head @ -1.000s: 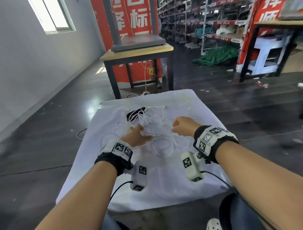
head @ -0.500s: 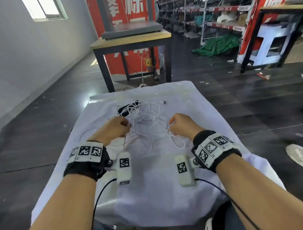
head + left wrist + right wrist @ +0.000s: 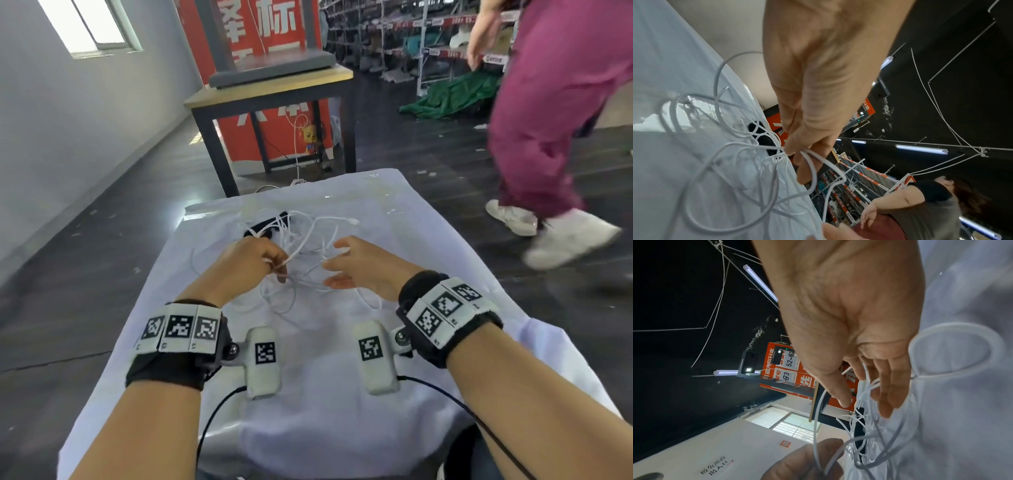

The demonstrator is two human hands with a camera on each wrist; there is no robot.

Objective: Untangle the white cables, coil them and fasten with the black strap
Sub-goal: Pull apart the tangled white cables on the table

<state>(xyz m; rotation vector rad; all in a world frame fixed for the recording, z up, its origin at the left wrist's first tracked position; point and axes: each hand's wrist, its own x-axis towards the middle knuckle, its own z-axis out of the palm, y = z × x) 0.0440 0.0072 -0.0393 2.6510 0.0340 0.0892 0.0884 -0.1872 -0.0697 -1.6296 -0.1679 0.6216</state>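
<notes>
White cables (image 3: pixel 308 250) lie tangled in loops; left hand (image 3: pixel 246 263) fingers pinch strands, right hand (image 3: pixel 363 270) fingers spread loose.

My cables (image 3: pixel 310 240) look like smooth, slightly glossy white plastic. The cloth (image 3: pixel 308 428) under them is matt white fabric, wrinkled. The strap (image 3: pixel 263 228), upper centre, seems dull black fabric, though it's mostly hidden.

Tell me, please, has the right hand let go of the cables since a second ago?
Yes. The right hand was a fist at the cables; its fingers are now spread beside the tangle, still near the black strap.
</notes>
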